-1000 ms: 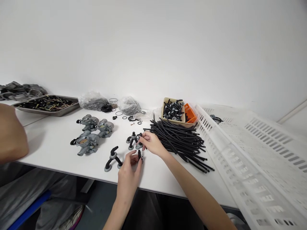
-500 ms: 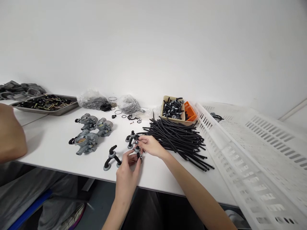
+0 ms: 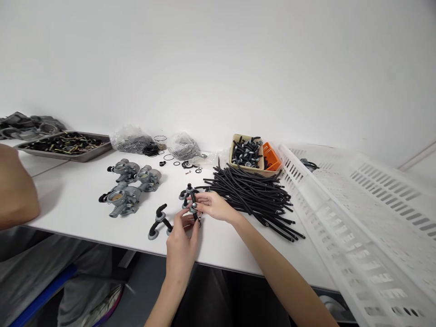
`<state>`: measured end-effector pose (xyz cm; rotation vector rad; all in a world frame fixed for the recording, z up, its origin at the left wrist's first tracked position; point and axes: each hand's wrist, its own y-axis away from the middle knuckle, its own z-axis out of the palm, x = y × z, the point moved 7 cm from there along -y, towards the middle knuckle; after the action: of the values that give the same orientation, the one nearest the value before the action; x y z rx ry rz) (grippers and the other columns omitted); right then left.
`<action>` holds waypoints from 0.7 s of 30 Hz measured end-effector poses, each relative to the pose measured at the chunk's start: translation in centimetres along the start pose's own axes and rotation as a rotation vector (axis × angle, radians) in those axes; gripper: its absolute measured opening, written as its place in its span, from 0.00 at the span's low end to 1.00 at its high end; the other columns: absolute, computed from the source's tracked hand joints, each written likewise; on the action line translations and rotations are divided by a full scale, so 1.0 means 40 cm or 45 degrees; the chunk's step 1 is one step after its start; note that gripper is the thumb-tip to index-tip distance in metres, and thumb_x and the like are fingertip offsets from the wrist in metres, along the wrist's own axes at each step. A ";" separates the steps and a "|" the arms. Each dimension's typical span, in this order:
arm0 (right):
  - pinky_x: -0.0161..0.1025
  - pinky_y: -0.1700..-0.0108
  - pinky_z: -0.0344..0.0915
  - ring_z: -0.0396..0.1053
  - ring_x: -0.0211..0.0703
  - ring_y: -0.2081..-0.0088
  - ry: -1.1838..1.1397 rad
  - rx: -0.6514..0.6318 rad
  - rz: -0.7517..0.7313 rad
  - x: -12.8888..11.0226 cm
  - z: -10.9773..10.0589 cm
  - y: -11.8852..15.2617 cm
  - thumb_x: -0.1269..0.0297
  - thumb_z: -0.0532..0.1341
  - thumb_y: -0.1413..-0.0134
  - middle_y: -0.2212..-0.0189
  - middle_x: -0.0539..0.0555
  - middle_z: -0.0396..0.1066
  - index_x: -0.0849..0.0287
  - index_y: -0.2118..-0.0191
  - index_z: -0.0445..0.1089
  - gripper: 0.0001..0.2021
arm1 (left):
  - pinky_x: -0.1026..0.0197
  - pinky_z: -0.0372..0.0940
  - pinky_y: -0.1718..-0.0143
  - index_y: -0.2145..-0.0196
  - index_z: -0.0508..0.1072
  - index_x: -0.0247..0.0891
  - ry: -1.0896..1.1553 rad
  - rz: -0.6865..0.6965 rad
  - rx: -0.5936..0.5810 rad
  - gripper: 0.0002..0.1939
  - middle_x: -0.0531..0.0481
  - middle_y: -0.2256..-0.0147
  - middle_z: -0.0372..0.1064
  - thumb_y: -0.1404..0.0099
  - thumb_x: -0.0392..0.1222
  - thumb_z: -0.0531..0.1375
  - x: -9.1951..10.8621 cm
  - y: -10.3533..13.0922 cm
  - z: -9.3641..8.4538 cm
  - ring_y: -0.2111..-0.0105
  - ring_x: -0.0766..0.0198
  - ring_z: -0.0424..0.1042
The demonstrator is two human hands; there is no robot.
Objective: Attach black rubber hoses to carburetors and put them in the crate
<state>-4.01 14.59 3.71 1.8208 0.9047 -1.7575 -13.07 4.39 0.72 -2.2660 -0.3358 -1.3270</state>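
My left hand [image 3: 184, 227] is closed round the lower part of a short black hose piece with a grey ring [image 3: 193, 207], just above the white table. The fingers of my right hand [image 3: 213, 205] pinch the same piece near its ring from the right. Parts of it are hidden behind my fingers. Left of my hands stands a stacked group of similar black hose pieces with grey rings [image 3: 161, 217], leaning on one another. Another such group [image 3: 188, 191] stands just behind the held piece. A pile of long black hoses [image 3: 252, 195] lies to the right of my right hand.
Several metal carburetors [image 3: 122, 200] stand at the left. A metal tray [image 3: 88, 155] of small parts, plastic bags [image 3: 184, 146] and loose black rings lie behind. A cream basket [image 3: 233, 154], an orange basket [image 3: 275, 156] and a white crate [image 3: 327, 213] are right. Another person's arm [image 3: 17, 190] rests at left.
The held piece has tipped, showing more of its black upper end and ring between my hands. Both hands have otherwise barely shifted.
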 end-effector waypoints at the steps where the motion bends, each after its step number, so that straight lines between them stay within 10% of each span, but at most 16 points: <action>1: 0.41 0.58 0.70 0.74 0.42 0.64 0.003 0.007 -0.002 0.003 -0.001 -0.002 0.56 0.67 0.48 0.60 0.57 0.78 0.60 0.55 0.76 0.17 | 0.49 0.71 0.57 0.48 0.64 0.41 0.000 -0.007 -0.003 0.20 0.43 0.59 0.76 0.35 0.50 0.57 0.001 -0.002 0.002 0.61 0.54 0.78; 21: 0.45 0.51 0.69 0.76 0.46 0.58 0.057 0.227 -0.062 0.048 -0.025 -0.016 0.68 0.67 0.50 0.61 0.57 0.78 0.59 0.62 0.73 0.08 | 0.50 0.71 0.59 0.48 0.62 0.42 -0.039 -0.030 -0.044 0.18 0.43 0.58 0.76 0.34 0.46 0.55 0.013 -0.023 0.014 0.61 0.54 0.78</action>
<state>-3.82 16.03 1.99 1.9715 0.8390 -1.8879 -12.81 5.44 1.21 -2.3199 -0.3533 -1.3206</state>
